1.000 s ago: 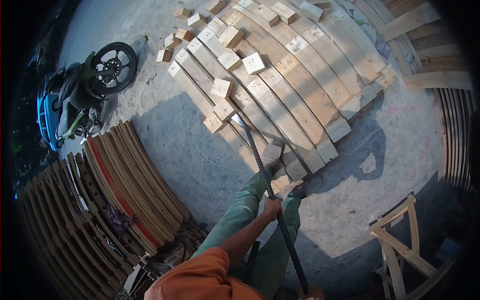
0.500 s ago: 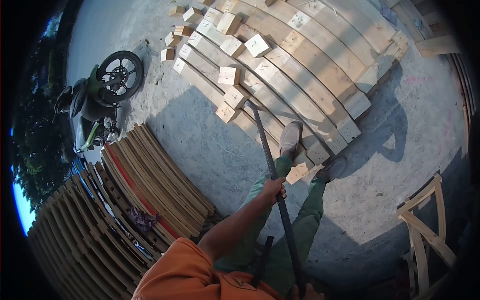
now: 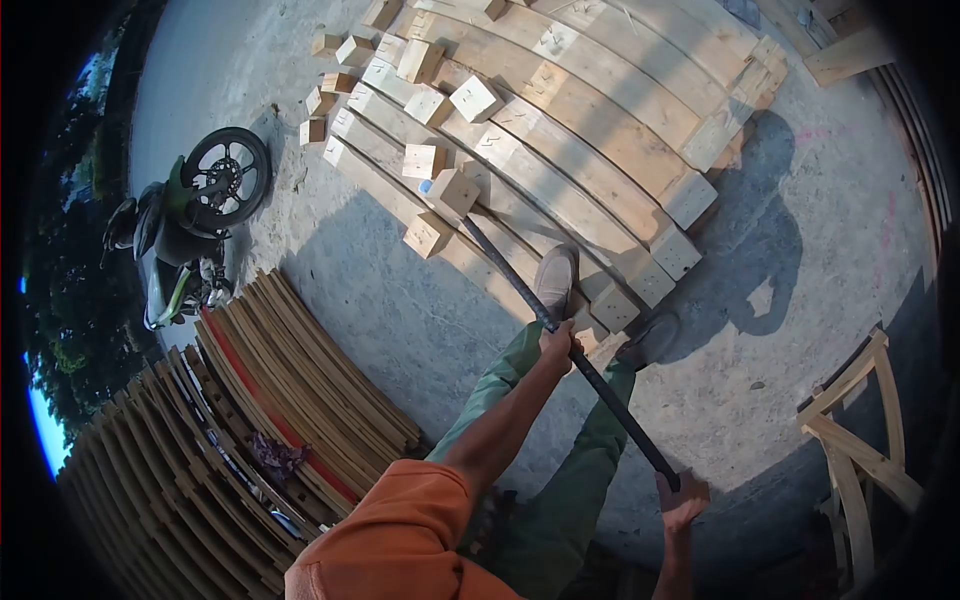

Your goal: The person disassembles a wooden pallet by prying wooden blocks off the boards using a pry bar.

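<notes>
A long dark ribbed pry bar (image 3: 515, 280) slants across the middle of the head view. My left hand (image 3: 560, 345) is closed around its middle. At the near end, my right hand (image 3: 683, 497) grips the bar. The far tip meets the lower side of a wooden block (image 3: 456, 192), which sits tilted on the pale wooden beams (image 3: 560, 170). A small blue spot shows beside that block. Close by lie two more blocks, one above (image 3: 424, 161) and one below (image 3: 428, 235). My left shoe (image 3: 556, 278) is on the beams near the bar.
Several loose blocks (image 3: 420, 60) lie on and beside the beams at the upper left. Stacked curved-looking planks (image 3: 300, 370) stand at lower left, with a motorcycle (image 3: 190, 210) beyond. A wooden frame (image 3: 850, 430) stands at right on the concrete floor (image 3: 740, 400).
My right hand has swung the bar's near end out to the right and forward. The block at the tip has tilted up. The view has shifted slightly.
</notes>
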{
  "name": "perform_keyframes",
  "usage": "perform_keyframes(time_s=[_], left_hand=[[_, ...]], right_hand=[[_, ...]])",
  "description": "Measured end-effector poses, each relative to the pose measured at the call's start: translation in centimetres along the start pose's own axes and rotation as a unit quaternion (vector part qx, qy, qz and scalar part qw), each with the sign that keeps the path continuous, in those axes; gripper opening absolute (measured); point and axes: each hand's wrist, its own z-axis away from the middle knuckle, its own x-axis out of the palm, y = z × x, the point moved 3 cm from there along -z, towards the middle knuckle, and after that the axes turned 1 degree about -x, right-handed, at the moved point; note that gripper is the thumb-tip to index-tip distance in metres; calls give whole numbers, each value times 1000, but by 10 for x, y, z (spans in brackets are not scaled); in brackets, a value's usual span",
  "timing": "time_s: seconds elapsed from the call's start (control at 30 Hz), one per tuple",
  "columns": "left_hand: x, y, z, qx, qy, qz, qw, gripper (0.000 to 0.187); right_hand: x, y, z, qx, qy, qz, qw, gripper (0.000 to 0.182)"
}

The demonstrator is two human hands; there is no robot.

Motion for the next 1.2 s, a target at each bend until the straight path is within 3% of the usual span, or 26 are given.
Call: perform_keyframes(time_s=[0.07,0.2,0.27,0.4,0.5,0.6,0.8,0.93,1.03,1.13,1.2], left_hand=[[-26,42,5,-28,-5,41,999,16],[-57,131,74,57,-31,36,997,16],[-73,150,88,73,-35,34,996,16],[-92,133,112,70,-23,31,997,16],[-92,86,133,57,-12,16,998,16],[-80,25,150,-2,3,13,1000,18],[-65,-62,151,-120,-48,49,990,16],[-86,-46,149,-130,-29,-17,991,16],[-125,12,136,-150,-41,-57,986,17],[-151,73,120,-215,-129,-36,967,16],[-152,65,120,-216,-97,-43,971,15]], right_hand=[[-39,-58,10,-40,25,-4,999,40],[-81,-121,33,-141,81,-45,986,36],[-86,-125,46,-175,-8,-170,970,34],[-97,-109,77,-197,-28,-202,959,35],[-131,-84,102,-170,-79,-191,964,36],[-182,-65,113,-157,-24,-159,974,34],[-213,-58,141,-129,-126,4,984,36],[-212,-128,144,-130,-103,66,984,34],[-204,-188,142,-99,-123,78,984,34],[-182,-215,133,-96,-111,91,985,34],[-171,-219,145,-78,-137,102,982,34]])
